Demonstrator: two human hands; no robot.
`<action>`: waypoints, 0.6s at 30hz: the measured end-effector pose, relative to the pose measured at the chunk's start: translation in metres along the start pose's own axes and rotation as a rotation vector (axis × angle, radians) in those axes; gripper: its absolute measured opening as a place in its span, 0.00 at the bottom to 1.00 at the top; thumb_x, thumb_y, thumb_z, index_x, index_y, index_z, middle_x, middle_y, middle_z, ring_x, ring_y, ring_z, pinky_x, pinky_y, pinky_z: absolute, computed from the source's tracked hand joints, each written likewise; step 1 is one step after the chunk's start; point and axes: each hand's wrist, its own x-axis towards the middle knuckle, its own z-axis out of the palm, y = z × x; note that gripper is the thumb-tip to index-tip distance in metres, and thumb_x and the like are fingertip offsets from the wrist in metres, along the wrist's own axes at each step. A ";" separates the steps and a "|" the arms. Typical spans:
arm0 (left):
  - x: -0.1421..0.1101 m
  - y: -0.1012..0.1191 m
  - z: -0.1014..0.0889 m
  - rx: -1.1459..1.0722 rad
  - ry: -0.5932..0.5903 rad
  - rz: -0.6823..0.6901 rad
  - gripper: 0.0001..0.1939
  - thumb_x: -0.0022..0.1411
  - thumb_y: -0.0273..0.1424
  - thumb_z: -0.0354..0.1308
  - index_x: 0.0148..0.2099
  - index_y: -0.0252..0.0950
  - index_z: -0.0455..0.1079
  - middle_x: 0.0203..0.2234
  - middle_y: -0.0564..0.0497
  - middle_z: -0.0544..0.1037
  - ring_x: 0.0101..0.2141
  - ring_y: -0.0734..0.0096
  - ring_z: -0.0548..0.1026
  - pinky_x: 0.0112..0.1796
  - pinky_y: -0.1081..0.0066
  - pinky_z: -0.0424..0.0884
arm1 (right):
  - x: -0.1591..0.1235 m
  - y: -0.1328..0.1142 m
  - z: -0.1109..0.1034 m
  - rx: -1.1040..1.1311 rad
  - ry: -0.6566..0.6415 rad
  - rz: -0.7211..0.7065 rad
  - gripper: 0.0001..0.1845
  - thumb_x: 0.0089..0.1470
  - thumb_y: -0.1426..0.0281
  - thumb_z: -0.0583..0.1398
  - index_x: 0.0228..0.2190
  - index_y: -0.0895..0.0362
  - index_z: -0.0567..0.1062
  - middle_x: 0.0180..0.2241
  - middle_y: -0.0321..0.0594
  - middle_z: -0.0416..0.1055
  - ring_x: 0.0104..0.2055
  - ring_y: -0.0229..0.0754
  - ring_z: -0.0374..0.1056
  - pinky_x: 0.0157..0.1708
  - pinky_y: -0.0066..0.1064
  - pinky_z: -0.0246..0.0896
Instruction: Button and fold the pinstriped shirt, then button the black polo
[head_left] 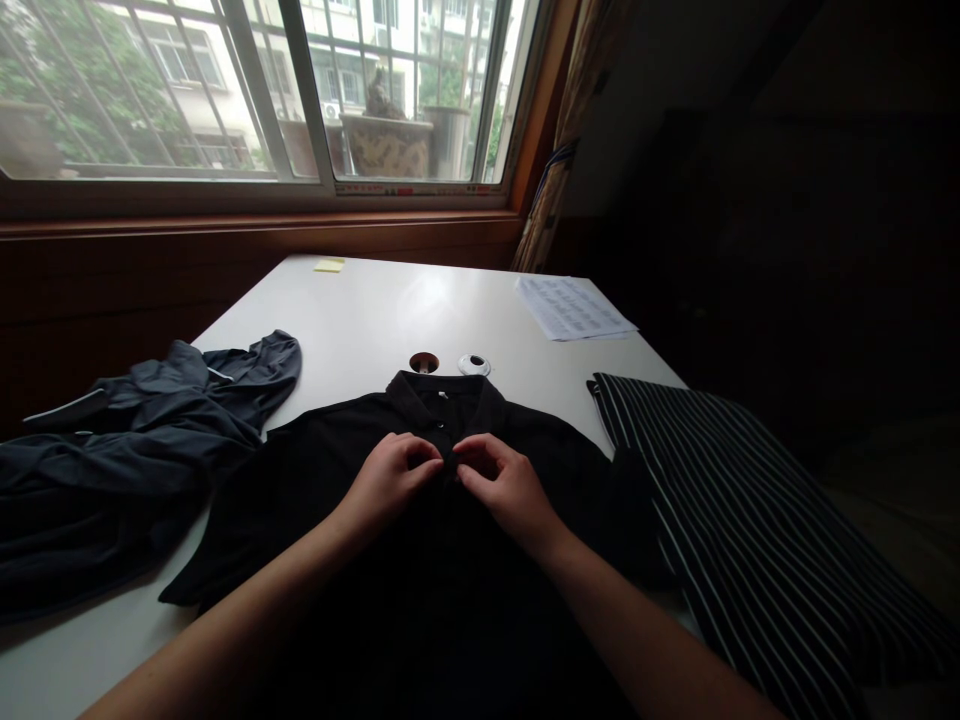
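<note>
A black collared shirt [330,440] lies spread face up on the white table, its collar toward the window. At the front placket below the collar, my left hand [395,470] pinches the cloth between thumb and fingertips. Just across from it, my right hand [504,482] pinches the other side of the placket, its fingertips nearly meeting the left ones. A small button [440,426] shows above the fingers. Whatever small part lies between the fingertips is too dark to make out.
Crumpled dark grey clothing [172,410] lies on the left, and folded black-and-white striped cloth [735,480] on the right. Printed sheets [574,307], a yellow sticky note [329,265], a round table hole [424,362] and its white cap [474,365] are farther back on the table [360,310].
</note>
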 end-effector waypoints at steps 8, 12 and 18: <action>0.000 0.001 0.001 -0.003 0.002 -0.001 0.06 0.61 0.33 0.60 0.36 0.39 0.77 0.34 0.50 0.81 0.40 0.61 0.74 0.43 0.65 0.67 | 0.001 -0.002 0.002 -0.032 0.015 -0.037 0.13 0.52 0.74 0.61 0.41 0.53 0.76 0.38 0.37 0.78 0.40 0.42 0.76 0.45 0.34 0.71; 0.000 0.000 0.001 -0.015 -0.001 0.007 0.06 0.61 0.33 0.60 0.36 0.39 0.77 0.34 0.50 0.81 0.41 0.61 0.74 0.43 0.65 0.67 | 0.002 -0.002 0.004 -0.033 0.026 -0.047 0.14 0.51 0.74 0.62 0.42 0.53 0.76 0.39 0.37 0.78 0.41 0.41 0.75 0.45 0.34 0.70; 0.000 0.000 0.001 -0.019 -0.004 0.006 0.08 0.61 0.35 0.59 0.36 0.39 0.77 0.34 0.50 0.81 0.40 0.60 0.74 0.44 0.63 0.67 | 0.004 -0.001 0.005 -0.020 0.059 -0.014 0.16 0.51 0.72 0.64 0.43 0.52 0.74 0.36 0.35 0.78 0.40 0.42 0.76 0.44 0.34 0.70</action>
